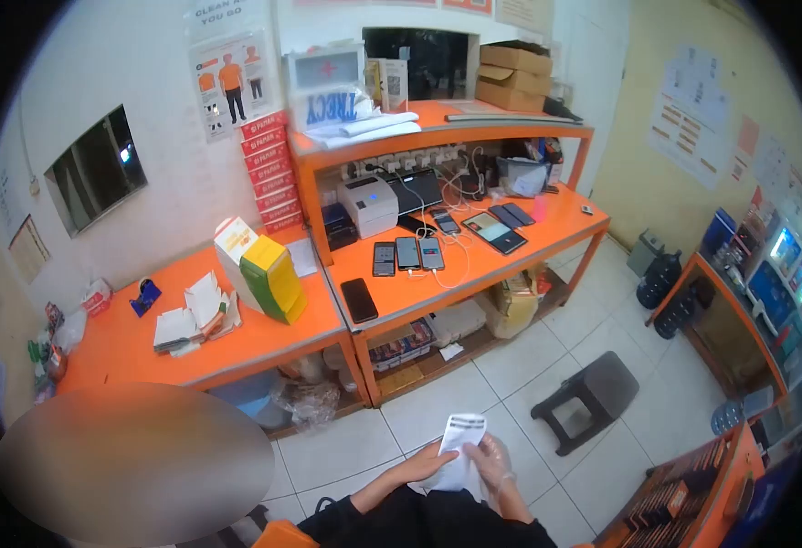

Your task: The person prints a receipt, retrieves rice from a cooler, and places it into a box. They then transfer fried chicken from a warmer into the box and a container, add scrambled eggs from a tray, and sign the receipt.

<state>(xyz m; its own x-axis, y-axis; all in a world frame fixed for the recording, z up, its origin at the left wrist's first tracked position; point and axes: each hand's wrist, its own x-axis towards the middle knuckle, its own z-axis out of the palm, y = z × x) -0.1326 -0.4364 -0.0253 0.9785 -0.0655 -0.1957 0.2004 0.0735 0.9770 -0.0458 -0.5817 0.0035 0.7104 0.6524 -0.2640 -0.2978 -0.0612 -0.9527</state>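
Observation:
Near the bottom centre, a white printed paper slip [462,440] is held upright in front of the body. My left hand [427,464] grips its left side, with the fingers partly behind the paper. My right hand [492,464], in a thin clear plastic glove, holds the right side. Dark printed bands cross the top of the slip; its text is too small to read. Both hands are over the tiled floor, apart from the orange tables.
An orange desk [474,274] bears several phones, a tablet [493,232] and a white printer [368,206]. The left orange table [127,352] holds stacked papers [198,315] and a yellow-green box [271,279]. A dark stool [587,400] stands right. A blurred oval covers the lower left.

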